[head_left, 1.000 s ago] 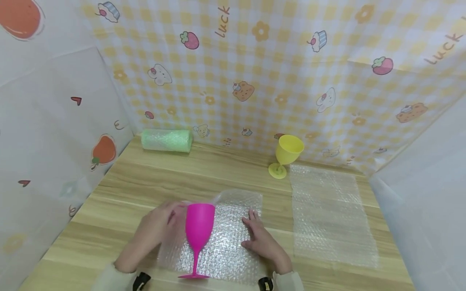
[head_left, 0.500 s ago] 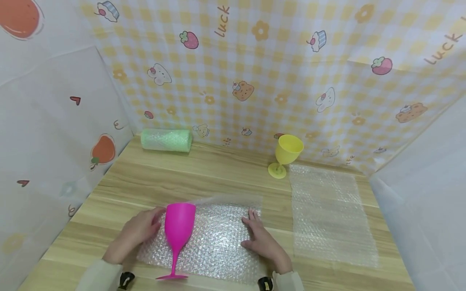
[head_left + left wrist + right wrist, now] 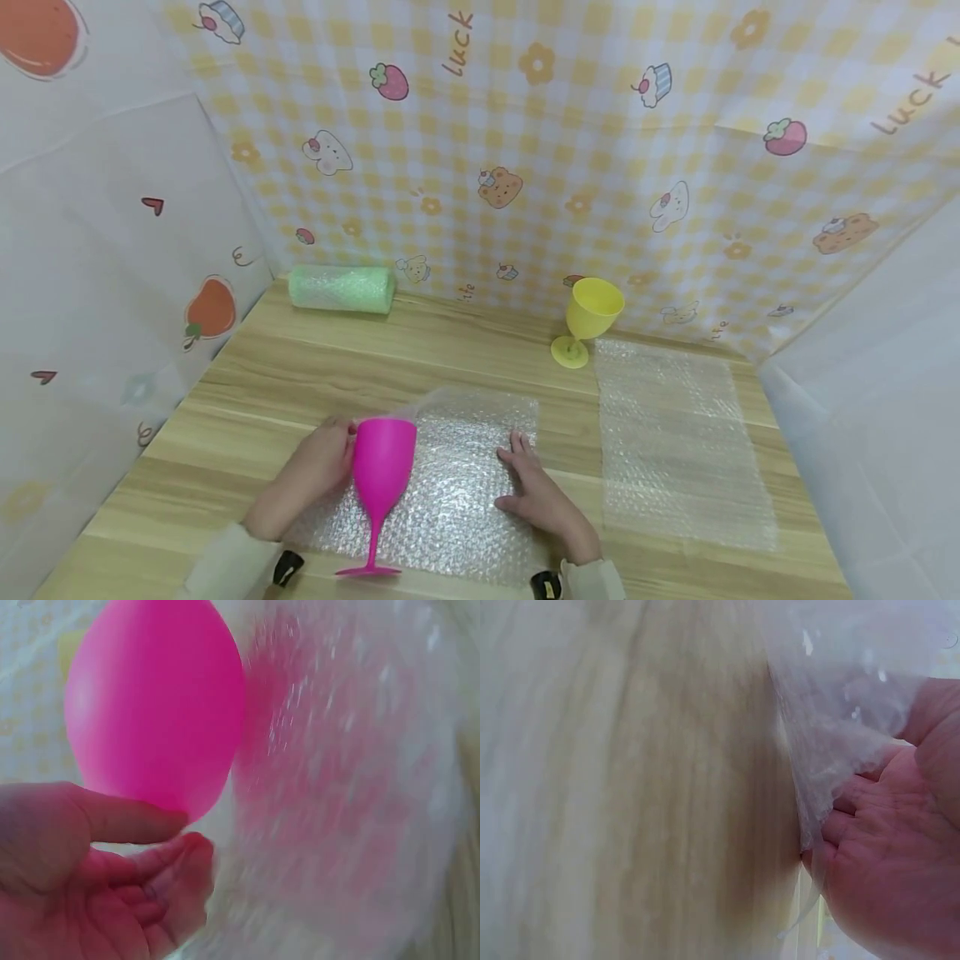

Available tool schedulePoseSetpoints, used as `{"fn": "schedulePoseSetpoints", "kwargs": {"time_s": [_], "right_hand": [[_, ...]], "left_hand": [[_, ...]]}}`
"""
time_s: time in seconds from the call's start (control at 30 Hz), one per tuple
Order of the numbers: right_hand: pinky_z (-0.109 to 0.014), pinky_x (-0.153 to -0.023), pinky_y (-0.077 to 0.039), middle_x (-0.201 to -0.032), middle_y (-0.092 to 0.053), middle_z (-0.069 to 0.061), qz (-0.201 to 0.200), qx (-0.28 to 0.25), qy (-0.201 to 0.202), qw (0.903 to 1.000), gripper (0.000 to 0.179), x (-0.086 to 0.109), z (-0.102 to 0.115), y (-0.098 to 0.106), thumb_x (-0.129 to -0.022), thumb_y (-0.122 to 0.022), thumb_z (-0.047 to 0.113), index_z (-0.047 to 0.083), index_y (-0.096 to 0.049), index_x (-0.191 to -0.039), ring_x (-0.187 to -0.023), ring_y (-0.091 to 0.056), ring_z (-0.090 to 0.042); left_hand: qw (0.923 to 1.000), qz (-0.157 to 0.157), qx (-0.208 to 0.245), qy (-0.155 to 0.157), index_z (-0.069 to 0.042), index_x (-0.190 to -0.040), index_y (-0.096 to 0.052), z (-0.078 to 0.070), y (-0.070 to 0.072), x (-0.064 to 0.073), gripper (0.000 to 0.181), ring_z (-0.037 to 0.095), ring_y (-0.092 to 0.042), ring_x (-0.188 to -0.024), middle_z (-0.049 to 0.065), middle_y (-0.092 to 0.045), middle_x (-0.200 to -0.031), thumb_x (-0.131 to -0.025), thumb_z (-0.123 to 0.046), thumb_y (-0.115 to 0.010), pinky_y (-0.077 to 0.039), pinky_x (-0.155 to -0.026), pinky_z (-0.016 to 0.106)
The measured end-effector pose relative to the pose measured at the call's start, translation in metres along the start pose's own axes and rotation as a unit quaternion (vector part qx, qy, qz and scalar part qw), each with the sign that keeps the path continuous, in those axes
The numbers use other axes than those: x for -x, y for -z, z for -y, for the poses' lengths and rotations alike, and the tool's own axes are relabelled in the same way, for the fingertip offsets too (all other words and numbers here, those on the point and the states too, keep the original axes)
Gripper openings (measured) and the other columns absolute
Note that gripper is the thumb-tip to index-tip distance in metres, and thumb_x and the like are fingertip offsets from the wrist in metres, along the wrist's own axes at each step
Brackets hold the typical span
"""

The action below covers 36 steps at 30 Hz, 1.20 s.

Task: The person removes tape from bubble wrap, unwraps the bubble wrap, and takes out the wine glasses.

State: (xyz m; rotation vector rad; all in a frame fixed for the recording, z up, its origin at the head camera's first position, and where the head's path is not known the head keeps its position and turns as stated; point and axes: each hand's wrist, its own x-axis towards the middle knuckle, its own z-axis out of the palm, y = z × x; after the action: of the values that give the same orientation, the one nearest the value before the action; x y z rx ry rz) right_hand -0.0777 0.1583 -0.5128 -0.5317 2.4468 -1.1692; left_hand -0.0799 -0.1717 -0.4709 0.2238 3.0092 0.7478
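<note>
A pink plastic goblet (image 3: 384, 458) lies on its side on a sheet of bubble wrap (image 3: 465, 483), its foot toward the person. At its rim end, my left hand (image 3: 322, 458) holds the goblet from the left; in the left wrist view, the thumb (image 3: 142, 819) lies against the bowl and the curled fingertips come close below it. Whether wrap is pinched there too is unclear. My right hand (image 3: 536, 492) rests with spread fingers on the sheet's right edge. In the right wrist view, the wrap edge hangs over the palm (image 3: 892, 825).
A yellow goblet (image 3: 592, 308) stands upright at the back. Right of it, a second sheet of bubble wrap (image 3: 686, 467) lies flat. A pale green roll (image 3: 341, 289) sits at the back left, against the patterned wall cloth (image 3: 450, 125).
My left hand and the pink goblet shifted left, then back partway right. The wrap's left portion moved with them, and its far edge has lifted again. My right hand stayed put.
</note>
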Motion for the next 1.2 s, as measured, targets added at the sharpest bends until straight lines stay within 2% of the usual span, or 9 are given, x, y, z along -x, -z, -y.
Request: {"fn": "schedulePoseSetpoints", "kwargs": {"time_s": [0.13, 0.37, 0.43, 0.5, 0.6, 0.67, 0.8, 1.03, 1.2], "right_hand": [[-0.058, -0.111, -0.004, -0.153, 0.002, -0.023, -0.001, 0.001, 0.003, 1.0000, 0.073, 0.000, -0.001, 0.000, -0.079, -0.068, 0.013, -0.004, -0.033, -0.140, -0.141, 0.005, -0.040], [-0.058, -0.112, -0.005, -0.154, 0.002, -0.023, -0.001, 0.004, 0.004, 1.0000, 0.072, 0.000, -0.002, -0.001, -0.080, -0.068, 0.013, -0.003, -0.033, -0.140, -0.141, 0.005, -0.040], [-0.058, -0.111, -0.005, -0.153, 0.002, -0.023, 0.000, 0.006, 0.003, 1.0000, 0.072, 0.000, -0.002, 0.000, -0.080, -0.068, 0.013, -0.003, -0.033, -0.140, -0.141, 0.005, -0.040], [-0.058, -0.111, -0.005, -0.153, 0.002, -0.023, 0.000, 0.006, 0.003, 1.0000, 0.072, -0.001, -0.001, 0.000, -0.080, -0.068, 0.013, -0.003, -0.033, -0.140, -0.141, 0.005, -0.040], [-0.059, -0.111, -0.004, -0.153, 0.002, -0.023, 0.001, 0.005, 0.004, 1.0000, 0.072, -0.001, 0.000, 0.000, -0.080, -0.068, 0.013, -0.004, -0.033, -0.140, -0.141, 0.006, -0.040], [-0.059, -0.111, -0.004, -0.153, 0.002, -0.023, 0.001, 0.003, 0.003, 1.0000, 0.072, -0.001, 0.000, 0.000, -0.080, -0.068, 0.013, -0.004, -0.033, -0.140, -0.141, 0.006, -0.040], [-0.058, -0.111, -0.004, -0.154, 0.001, -0.023, 0.001, 0.005, 0.003, 1.0000, 0.071, 0.000, 0.001, 0.000, -0.080, -0.068, 0.013, -0.004, -0.034, -0.140, -0.141, 0.005, -0.040], [-0.059, -0.111, -0.004, -0.153, 0.001, -0.023, 0.002, 0.002, 0.004, 1.0000, 0.071, 0.000, 0.000, 0.000, -0.080, -0.068, 0.013, -0.004, -0.034, -0.140, -0.141, 0.006, -0.041], [-0.059, -0.111, -0.006, -0.153, 0.001, -0.024, 0.000, 0.018, -0.003, 0.9998, 0.070, -0.001, 0.004, 0.000, -0.079, -0.067, 0.011, -0.004, -0.034, -0.139, -0.141, 0.004, -0.041]], "left_hand": [[0.9978, 0.004, 0.066, -0.011, 0.007, -0.112, -0.056, -0.006, -0.007, -0.002, 0.026, 0.028, -0.061, -0.085, 0.015, -0.060, -0.093, -0.086, 0.000, -0.055, -0.055, -0.074, 0.038], [0.9920, 0.006, 0.110, -0.062, 0.007, -0.130, -0.043, 0.004, -0.017, -0.008, 0.056, 0.013, -0.053, -0.071, 0.009, -0.057, -0.084, -0.078, 0.003, -0.064, -0.051, -0.060, 0.023], [0.9896, 0.017, 0.126, -0.067, 0.007, -0.135, -0.037, 0.007, -0.019, -0.011, 0.066, 0.014, -0.051, -0.069, 0.011, -0.055, -0.084, -0.076, 0.003, -0.066, -0.049, -0.058, 0.024], [0.9888, 0.040, 0.131, -0.060, 0.007, -0.140, -0.029, 0.009, -0.020, -0.013, 0.077, 0.028, -0.057, -0.083, 0.023, -0.057, -0.102, -0.074, -0.001, -0.069, -0.054, -0.071, 0.036], [0.9901, 0.084, 0.105, -0.038, 0.009, -0.143, -0.019, 0.010, -0.022, -0.018, 0.094, 0.052, -0.047, -0.112, 0.038, -0.037, -0.133, -0.071, -0.014, -0.075, -0.044, -0.092, 0.057], [0.9912, 0.108, 0.073, -0.021, 0.010, -0.144, -0.014, 0.010, -0.022, -0.020, 0.105, 0.055, -0.033, -0.125, 0.039, -0.022, -0.142, -0.068, -0.023, -0.079, -0.034, -0.100, 0.062], [0.9907, 0.134, 0.025, 0.003, 0.010, -0.144, -0.015, 0.008, -0.021, -0.025, 0.112, 0.053, -0.038, -0.122, 0.038, -0.026, -0.141, -0.063, -0.032, -0.082, -0.041, -0.094, 0.061], [0.9928, 0.106, -0.052, -0.017, 0.010, -0.139, -0.030, 0.010, -0.022, -0.030, 0.110, 0.042, -0.045, -0.105, 0.028, -0.041, -0.126, -0.057, -0.039, -0.085, -0.050, -0.079, 0.050], [0.9928, 0.086, -0.073, -0.038, 0.011, -0.136, -0.035, 0.010, -0.021, -0.030, 0.108, 0.039, -0.043, -0.105, 0.025, -0.041, -0.127, -0.057, -0.043, -0.084, -0.049, -0.082, 0.049]]}}
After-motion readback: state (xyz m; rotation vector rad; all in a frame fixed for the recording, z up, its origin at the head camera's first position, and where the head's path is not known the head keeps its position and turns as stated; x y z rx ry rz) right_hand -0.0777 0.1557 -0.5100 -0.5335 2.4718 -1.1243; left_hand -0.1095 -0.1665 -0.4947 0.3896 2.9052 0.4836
